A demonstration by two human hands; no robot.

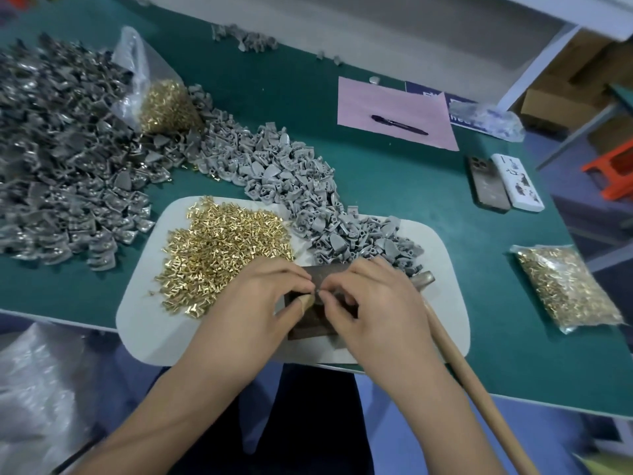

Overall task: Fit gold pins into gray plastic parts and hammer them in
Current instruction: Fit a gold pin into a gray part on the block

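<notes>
On the white board (pixel 144 323) lies a heap of gold pins (pixel 219 248) at the left and a heap of gray plastic parts (pixel 359 238) at the right. In front of them stands a dark metal block (pixel 308 323). My left hand (pixel 260 296) and my right hand (pixel 370 299) meet over the block, fingertips pinching a small gray part (pixel 318 292) between them; whether a pin is in it is hidden. A hammer with a wooden handle (pixel 472 378) lies under my right wrist, its metal head (pixel 423 279) beside the block.
A big pile of gray parts (pixel 61 159) covers the green table's left. An open bag of gold pins (pixel 164 104) sits behind it, a sealed bag of pins (pixel 565 289) at the right. Two phones (pixel 503 183), pink paper with a pen (pixel 397 123) lie farther back.
</notes>
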